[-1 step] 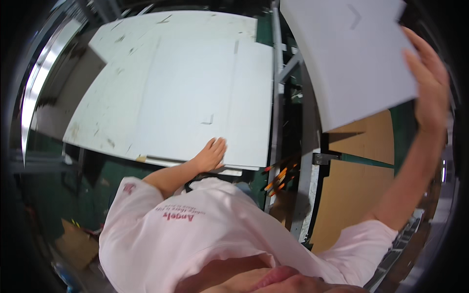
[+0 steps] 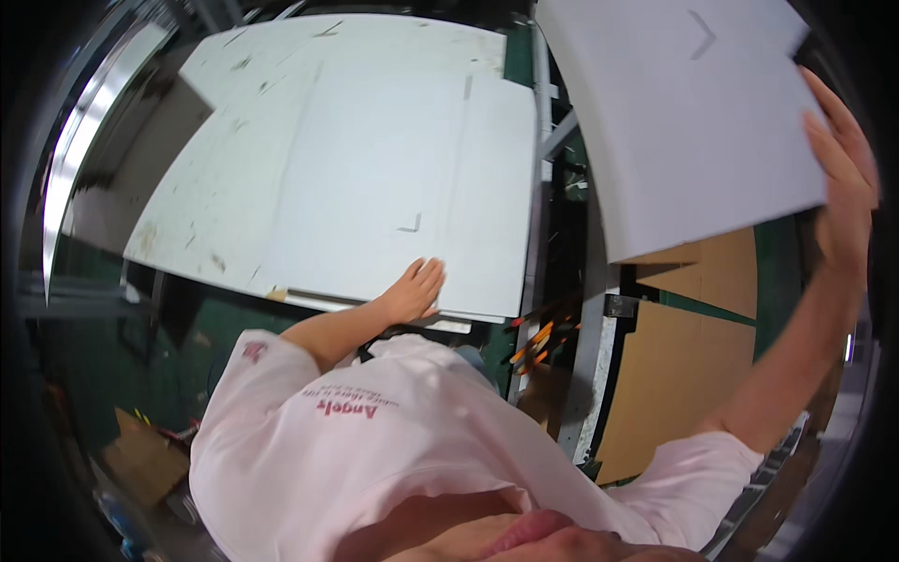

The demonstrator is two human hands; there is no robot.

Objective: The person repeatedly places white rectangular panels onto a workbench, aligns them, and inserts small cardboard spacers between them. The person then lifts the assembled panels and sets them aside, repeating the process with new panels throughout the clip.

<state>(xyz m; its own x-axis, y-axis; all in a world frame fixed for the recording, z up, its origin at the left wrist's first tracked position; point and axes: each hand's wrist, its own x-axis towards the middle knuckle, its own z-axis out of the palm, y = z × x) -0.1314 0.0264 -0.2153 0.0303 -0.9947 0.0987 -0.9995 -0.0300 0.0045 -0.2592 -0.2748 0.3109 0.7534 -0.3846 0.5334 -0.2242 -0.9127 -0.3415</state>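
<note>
1. Sheet (image 2: 679, 140), white, raised right of the desk (image 2: 201, 169); my right hand (image 2: 841, 159) grasps its outer edge.
2. Left hand (image 2: 414, 290) lies flat, gripping nothing, near the close edge of a 2nd panel (image 2: 365, 159), white, on the desk.
3. From my remote seat, I judge both light, semi-stiff, smooth enough to slip, easily creased.
4. Best hold: edges, thumb on 1 face, fingers opposite, avoiding corners.

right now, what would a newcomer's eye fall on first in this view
Probably the bright white sheet at upper centre, with the left grip lying open near its lower edge. Next, the second white panel at upper right, the right grip at its outer edge. Slim orange things stand out below the sheet's right corner.
</note>
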